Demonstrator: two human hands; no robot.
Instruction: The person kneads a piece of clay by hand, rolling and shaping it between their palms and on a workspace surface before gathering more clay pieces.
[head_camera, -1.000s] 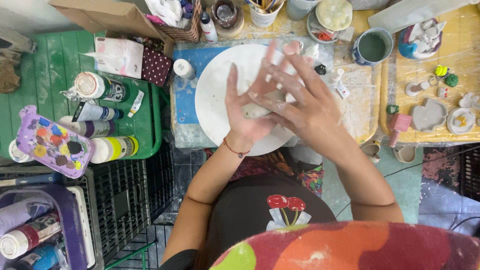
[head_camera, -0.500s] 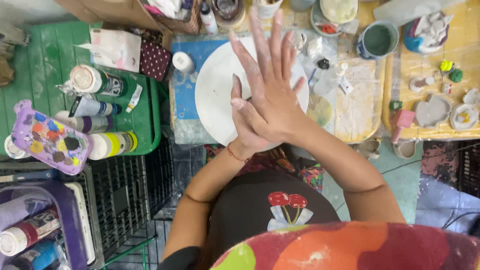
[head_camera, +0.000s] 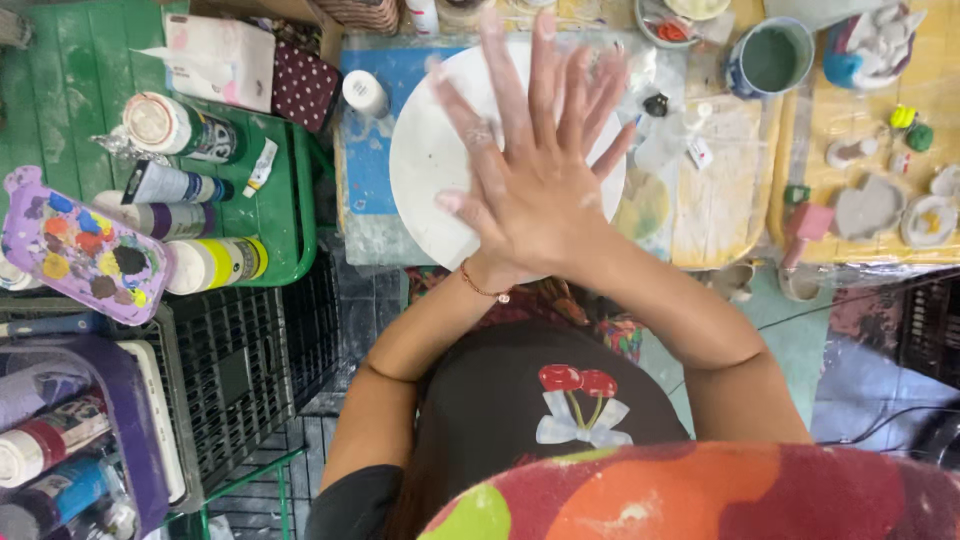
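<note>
Above the round white plate (head_camera: 420, 170), which is lying flat, bare and chalky on the blue-topped table (head_camera: 362, 170), the right hand (head_camera: 545, 190) is pressing flat over the left hand (head_camera: 470, 215), fingers spread wide, holding nothing visible.

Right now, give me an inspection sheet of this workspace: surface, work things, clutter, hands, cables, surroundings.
Surface: table under blue and yellow plastic sheets, smeared with white.
Work things: round white board beneath the hands; whether anything lies between the palms is hidden.
Clutter: paint tubes on a green tray, purple palette, grey-filled mug, small clay shapes.
Hands: right hand pressed flat over left hand, fingers spread.
Cables: thin dark cable on the floor, lower right.
Surroundings: black crates, purple bin of bottles.
</note>
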